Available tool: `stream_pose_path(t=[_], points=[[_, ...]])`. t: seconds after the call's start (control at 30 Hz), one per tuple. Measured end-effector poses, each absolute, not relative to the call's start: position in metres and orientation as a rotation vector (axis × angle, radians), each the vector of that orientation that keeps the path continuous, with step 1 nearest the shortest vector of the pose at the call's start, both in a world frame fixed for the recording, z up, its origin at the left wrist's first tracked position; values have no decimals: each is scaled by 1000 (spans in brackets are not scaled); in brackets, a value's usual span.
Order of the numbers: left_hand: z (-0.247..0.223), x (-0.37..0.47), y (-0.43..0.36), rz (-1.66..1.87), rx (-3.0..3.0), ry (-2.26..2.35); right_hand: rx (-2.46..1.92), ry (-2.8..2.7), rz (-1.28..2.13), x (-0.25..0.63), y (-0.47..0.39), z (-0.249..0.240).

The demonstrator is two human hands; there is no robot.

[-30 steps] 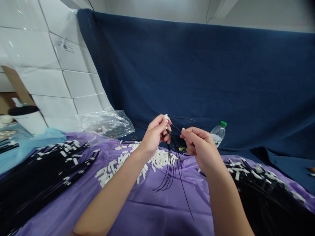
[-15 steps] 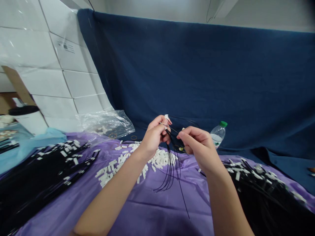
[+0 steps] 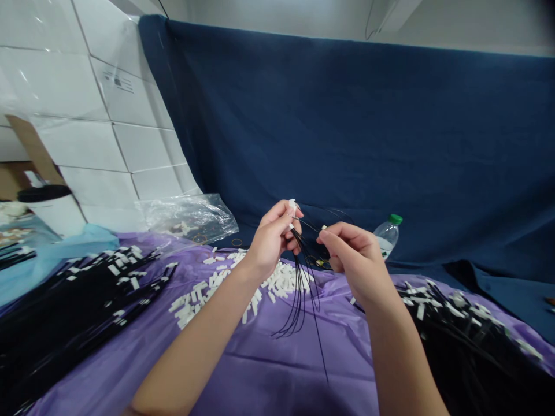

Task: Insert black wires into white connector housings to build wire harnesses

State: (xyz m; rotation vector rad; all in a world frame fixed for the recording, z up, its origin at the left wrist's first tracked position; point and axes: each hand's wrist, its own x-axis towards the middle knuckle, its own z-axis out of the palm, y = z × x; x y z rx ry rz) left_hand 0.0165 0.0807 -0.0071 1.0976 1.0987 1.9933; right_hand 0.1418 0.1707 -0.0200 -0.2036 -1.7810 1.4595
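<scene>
My left hand (image 3: 274, 237) is closed on a small bundle of thin black cords (image 3: 299, 289), whose loose ends hang down over the purple cloth. A white tip piece (image 3: 292, 204) shows at its fingertips. To the right, my right hand (image 3: 349, 245) pinches a thin black cord that stretches across to the left hand. A small pale piece shows just above the right fingertips. Below the hands lies a spread of small white pieces (image 3: 284, 280) on the purple cloth (image 3: 260, 364).
Black cords with white ends (image 3: 65, 312) are heaped at left, and another heap (image 3: 468, 341) lies at right. Behind are a clear plastic bag (image 3: 195, 216), a green-capped bottle (image 3: 387, 237) and a blue curtain (image 3: 347, 133). White boxes (image 3: 78, 138) stand at back left.
My right hand has moved slightly right, away from my left hand, with the cord in its pinch. The long hanging cord end has shifted a little left. My left hand is nearly unmoved.
</scene>
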Motion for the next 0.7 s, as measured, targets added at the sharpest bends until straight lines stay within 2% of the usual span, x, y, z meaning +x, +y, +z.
stream_pose_path(t=[0.33,0.7], points=[[-7,18,80,1990,1145,1079,-195,-1738,1511,142,170,-19],[-5,17,78,1971,1135,1101,-206,-1779,1411,144,169,-18]])
